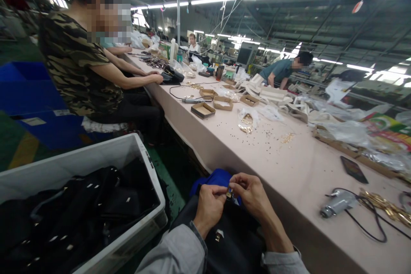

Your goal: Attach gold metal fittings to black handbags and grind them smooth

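1. Strip-lit workshop, long cloth-covered table (302, 175) running through it
2. Small metal fitting (229, 193), at the far end of black material (239, 233) in front of the worker, near the table's edge
3. Left hand (210, 207) and right hand (252, 192), close together, fingertips of both pinched on the fitting
4. Handling, as judged: material best kept taut, fitting squared, pressure light
5. Second, gold-coloured fitting (218, 235), on the material nearer the worker
6. Grey bin (109, 150) of black pieces, leftward; corded tool (340, 204), rightward on the table
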`<action>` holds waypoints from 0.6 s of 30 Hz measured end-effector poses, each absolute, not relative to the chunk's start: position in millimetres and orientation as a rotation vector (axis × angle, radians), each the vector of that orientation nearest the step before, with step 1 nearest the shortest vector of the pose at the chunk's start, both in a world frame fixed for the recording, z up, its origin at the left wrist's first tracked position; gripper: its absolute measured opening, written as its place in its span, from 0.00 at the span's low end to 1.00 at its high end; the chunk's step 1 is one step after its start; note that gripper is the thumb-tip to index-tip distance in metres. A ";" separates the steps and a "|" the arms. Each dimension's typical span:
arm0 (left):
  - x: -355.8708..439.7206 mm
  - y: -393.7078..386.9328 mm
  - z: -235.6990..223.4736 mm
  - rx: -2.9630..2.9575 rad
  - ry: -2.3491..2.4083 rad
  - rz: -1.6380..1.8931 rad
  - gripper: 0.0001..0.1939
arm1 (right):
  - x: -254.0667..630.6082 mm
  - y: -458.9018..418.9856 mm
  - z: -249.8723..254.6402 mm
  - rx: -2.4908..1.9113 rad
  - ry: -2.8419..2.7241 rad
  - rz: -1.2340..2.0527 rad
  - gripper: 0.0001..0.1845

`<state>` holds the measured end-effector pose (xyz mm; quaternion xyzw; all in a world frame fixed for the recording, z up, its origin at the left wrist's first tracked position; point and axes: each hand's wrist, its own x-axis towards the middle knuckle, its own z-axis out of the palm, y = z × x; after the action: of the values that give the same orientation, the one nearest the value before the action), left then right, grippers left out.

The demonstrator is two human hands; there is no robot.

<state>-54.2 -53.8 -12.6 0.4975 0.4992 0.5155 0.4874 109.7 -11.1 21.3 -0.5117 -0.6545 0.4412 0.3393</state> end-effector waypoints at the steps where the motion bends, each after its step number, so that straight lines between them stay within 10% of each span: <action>1: -54.0 -54.2 -11.8 1.214 1.210 1.250 0.18 | 110.0 -10.9 19.5 -1.331 -1.699 1.146 0.07; 18: -31.4 -69.3 -9.4 1.662 1.670 1.261 0.10 | 108.4 -17.1 8.5 -1.340 -1.695 1.046 0.05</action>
<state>-31.4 -69.3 -9.4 0.6047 0.6079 0.4590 0.2325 108.4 -17.1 8.5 -0.5203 -0.6583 0.4062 0.3619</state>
